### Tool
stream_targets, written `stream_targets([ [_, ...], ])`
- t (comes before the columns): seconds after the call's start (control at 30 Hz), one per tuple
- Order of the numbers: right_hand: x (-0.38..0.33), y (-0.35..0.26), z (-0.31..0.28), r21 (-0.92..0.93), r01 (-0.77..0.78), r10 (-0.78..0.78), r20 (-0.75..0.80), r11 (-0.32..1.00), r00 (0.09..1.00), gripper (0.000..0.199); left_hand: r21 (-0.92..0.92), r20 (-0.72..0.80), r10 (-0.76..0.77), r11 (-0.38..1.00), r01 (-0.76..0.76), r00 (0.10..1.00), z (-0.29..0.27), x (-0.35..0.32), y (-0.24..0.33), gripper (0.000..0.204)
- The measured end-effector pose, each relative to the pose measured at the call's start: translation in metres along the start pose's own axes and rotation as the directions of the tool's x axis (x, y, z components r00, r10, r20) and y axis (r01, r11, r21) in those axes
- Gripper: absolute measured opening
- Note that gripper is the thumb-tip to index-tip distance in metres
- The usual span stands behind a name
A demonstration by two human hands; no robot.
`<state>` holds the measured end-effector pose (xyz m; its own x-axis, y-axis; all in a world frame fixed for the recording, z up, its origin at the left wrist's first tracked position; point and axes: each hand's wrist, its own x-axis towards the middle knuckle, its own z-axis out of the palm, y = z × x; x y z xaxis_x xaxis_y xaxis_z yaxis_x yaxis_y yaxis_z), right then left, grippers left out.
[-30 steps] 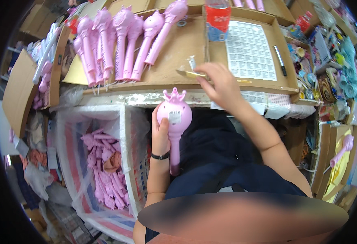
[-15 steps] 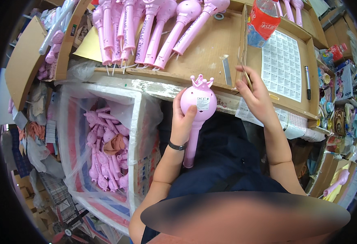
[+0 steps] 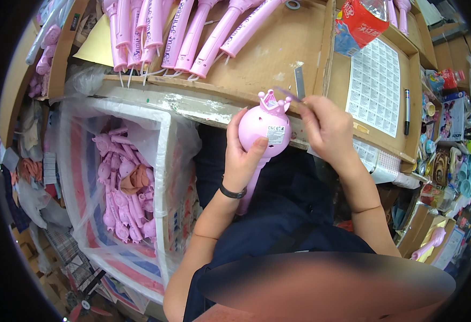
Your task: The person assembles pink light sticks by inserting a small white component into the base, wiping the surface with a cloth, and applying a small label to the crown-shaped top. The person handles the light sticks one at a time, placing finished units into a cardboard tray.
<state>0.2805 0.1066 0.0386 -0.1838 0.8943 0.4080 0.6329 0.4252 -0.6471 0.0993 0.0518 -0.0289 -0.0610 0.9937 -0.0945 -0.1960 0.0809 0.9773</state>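
Observation:
My left hand (image 3: 242, 163) grips a pink toy wand (image 3: 252, 126) by its round head, thumb on the front below a small white label (image 3: 276, 134). The wand stands upright, its little crown on top and its handle hanging down over my lap. Close by on the right, my right hand (image 3: 328, 129) is closed, pinching a thin, pointed tool like tweezers (image 3: 289, 95). The tool is blurred, its tip near the crown; I cannot tell whether they touch.
Several pink wands (image 3: 182, 37) lie in a cardboard tray (image 3: 267, 59) with a flat metal blade (image 3: 299, 81). Rightward are a label sheet (image 3: 374, 86), a black marker (image 3: 407, 111) and a red-labelled bottle (image 3: 359, 26). A plastic-lined bin (image 3: 163, 161) holds more pink toys at left.
My right hand has moved left and down with the tool, from beside the blade to beside the wand's crown. The wand has turned slightly in my left hand. The whole view has shifted.

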Motion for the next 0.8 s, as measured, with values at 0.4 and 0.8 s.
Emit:
stream_targets([
  [0.4, 0.0062, -0.0014, -0.0016, 0.027, 0.007, -0.008, 0.045, 1.0, 0.999, 0.006, 0.028, -0.01, 0.016, 0.999, -0.015, 1.0, 0.0011, 0.0002, -0.0011, 0.075],
  [0.8, 0.0051, -0.0017, -0.003, 0.065, 0.065, -0.068, 0.043, 0.996, 0.997, 0.006, 0.113, -0.005, 0.068, 0.991, -0.067, 0.998, 0.0044, -0.0016, -0.0017, 0.079],
])
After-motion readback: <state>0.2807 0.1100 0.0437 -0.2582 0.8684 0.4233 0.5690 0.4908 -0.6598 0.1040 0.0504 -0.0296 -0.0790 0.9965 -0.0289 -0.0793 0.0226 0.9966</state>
